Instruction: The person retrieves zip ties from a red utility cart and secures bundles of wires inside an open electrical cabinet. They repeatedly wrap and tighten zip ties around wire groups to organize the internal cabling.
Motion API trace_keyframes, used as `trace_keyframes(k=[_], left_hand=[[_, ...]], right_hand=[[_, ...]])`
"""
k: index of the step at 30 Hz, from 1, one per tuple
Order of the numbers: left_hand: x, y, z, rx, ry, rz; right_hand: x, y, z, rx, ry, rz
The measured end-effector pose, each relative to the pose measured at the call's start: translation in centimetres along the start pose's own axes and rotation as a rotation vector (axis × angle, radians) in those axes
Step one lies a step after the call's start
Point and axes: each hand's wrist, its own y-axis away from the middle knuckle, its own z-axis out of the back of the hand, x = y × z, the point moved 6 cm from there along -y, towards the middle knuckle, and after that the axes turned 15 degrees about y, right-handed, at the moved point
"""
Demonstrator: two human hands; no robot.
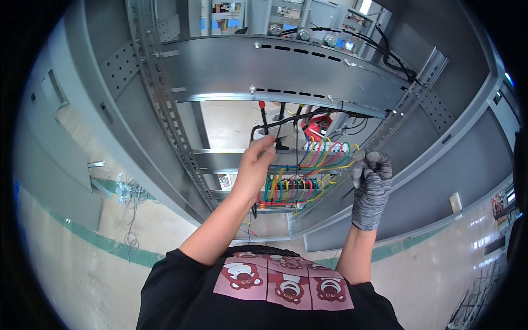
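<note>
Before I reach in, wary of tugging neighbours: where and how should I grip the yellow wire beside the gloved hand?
Probably pinch the yellow wire at its right-hand stretch, coming from the right, by the gloved right hand; there it spreads away from the crowded coloured wires.

Crossbars [220, 159] of a grey metal cabinet frame [170, 132] carry two rows of components, a pale upper row [344, 147] and a darker lower row [300, 185], both with coloured wires [319, 159] attached. Left of the frame, the pale floor [115, 280], crossed by a green stripe [104, 242], bears loosely coiled grey cable [133, 204] beside crumpled clear plastic [124, 187].
</note>
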Motion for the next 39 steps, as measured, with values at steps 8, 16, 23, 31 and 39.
trace_keyframes(k=[8,16,23,31,39], left_hand=[[-1.7,-4.8,-1.2,-0.038,0.613,-0.101],[-2.9,-7.3,-1.0,-0.127,0.716,-0.174],[-2.9,-7.4,-0.7,-0.108,0.759,-0.159],[-2.3,-7.7,-0.8,-0.125,0.832,-0.237],[-2.9,-7.4,-1.0,-0.071,0.797,-0.280]], right_hand=[[3.0,-0.6,-3.0,0.132,0.410,0.150],[7.9,-2.6,-5.8,0.141,0.632,0.356],[7.4,-5.5,-10.5,0.320,0.653,0.359],[7.3,-6.8,-13.6,0.507,0.784,0.323],[8.8,-6.9,-15.1,0.457,1.144,0.864]])
